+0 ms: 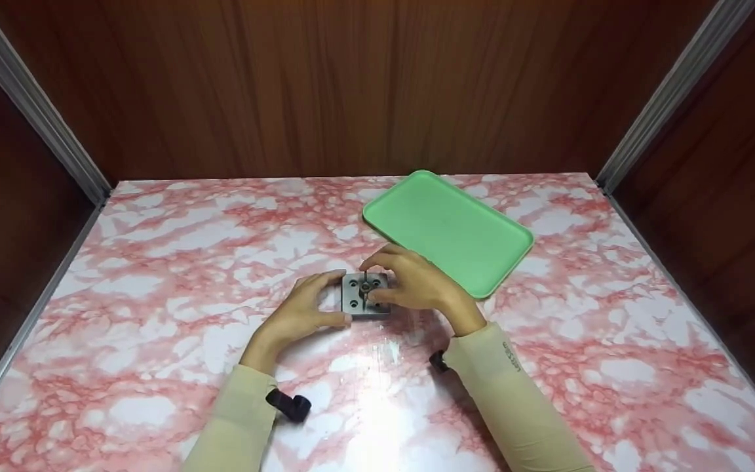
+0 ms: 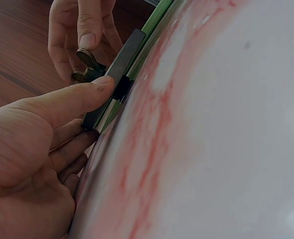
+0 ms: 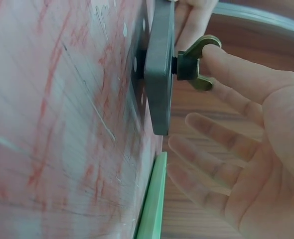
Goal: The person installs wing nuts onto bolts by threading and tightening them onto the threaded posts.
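A square grey metal plate (image 1: 347,294) with holes near its corners lies low over the tabletop. My left hand (image 1: 305,305) holds it at the left side, thumb at the near edge and fingers at the far edge. From the plate's middle rises a threaded bolt carrying a brass-coloured wing nut (image 3: 188,67). My right hand (image 1: 413,282) pinches this wing nut between thumb and forefinger, its other fingers spread loosely in the right wrist view. Beneath the plate a dark stub shows in the left wrist view, between plate and table.
A light green tray (image 1: 446,226) lies askew behind and to the right of the hands. The red and white marbled table (image 1: 154,314) is bounded by a brown wood-grain panel (image 1: 351,92) at the back and dark panels at both sides.
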Demonstrator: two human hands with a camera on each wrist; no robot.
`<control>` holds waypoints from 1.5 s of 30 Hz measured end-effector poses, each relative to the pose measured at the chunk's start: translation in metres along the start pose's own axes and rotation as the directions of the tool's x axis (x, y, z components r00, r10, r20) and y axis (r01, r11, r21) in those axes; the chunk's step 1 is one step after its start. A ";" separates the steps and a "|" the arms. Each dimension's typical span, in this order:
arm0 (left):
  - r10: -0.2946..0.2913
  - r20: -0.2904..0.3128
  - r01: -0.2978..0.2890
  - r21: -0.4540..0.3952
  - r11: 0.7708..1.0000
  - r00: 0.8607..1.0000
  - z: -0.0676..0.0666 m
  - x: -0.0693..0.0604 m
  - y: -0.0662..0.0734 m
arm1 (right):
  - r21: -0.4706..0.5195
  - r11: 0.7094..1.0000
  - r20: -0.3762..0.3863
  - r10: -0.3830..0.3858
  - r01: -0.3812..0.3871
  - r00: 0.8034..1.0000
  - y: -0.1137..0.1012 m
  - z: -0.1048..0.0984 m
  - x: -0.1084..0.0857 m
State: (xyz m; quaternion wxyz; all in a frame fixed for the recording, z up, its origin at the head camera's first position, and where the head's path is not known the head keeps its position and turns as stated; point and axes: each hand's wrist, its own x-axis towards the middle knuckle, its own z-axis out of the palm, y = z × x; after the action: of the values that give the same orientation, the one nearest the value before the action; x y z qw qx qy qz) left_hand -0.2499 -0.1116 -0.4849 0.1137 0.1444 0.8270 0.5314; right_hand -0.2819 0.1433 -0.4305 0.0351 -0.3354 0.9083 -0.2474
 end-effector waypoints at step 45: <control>-0.029 0.009 0.029 0.027 0.999 1.000 0.000 -0.001 0.001 | -0.109 0.984 -0.214 0.117 -0.142 0.970 -0.014 0.019 0.002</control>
State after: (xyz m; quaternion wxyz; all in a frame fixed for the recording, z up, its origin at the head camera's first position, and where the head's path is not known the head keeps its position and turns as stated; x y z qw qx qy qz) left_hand -0.2493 -0.1114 -0.4836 0.1235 0.1364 0.8356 0.5176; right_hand -0.2709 0.1244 -0.4402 -0.0643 -0.2493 0.9406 -0.2215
